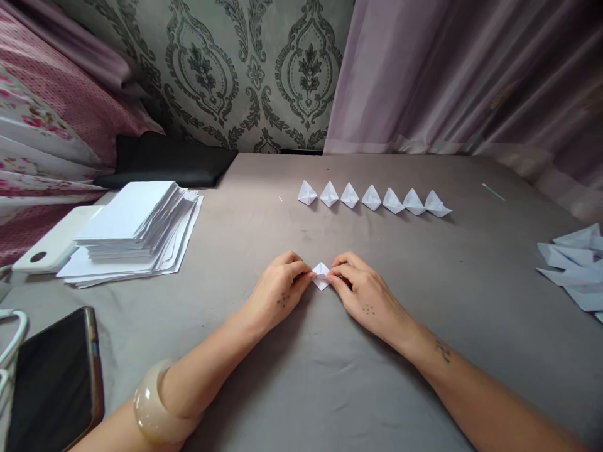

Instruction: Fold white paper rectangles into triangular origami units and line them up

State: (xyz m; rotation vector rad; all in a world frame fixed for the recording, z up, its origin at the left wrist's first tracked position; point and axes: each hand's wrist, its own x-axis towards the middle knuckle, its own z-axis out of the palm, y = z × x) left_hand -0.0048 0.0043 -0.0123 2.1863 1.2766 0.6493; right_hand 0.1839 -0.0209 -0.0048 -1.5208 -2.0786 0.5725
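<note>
A small folded white paper [321,277], diamond-shaped with a crease down its upper half, is between my two hands, low over the grey cloth. My left hand [285,284] pinches its left corner between thumb and fingers. On the opposite side, my right hand [360,289] has the right corner in a similar pinch. Fingertips cover both side corners. Beyond the hands, several folded paper boats [350,196] stand in a row, each with a pointed peak.
At left lie a stack of white paper sheets [127,216], a white board [51,242] with a hole, and a dark phone [54,383] beside a white cable [16,342]. More folded papers [577,267] are piled at the right edge. A black folded item [169,160] lies at the back left.
</note>
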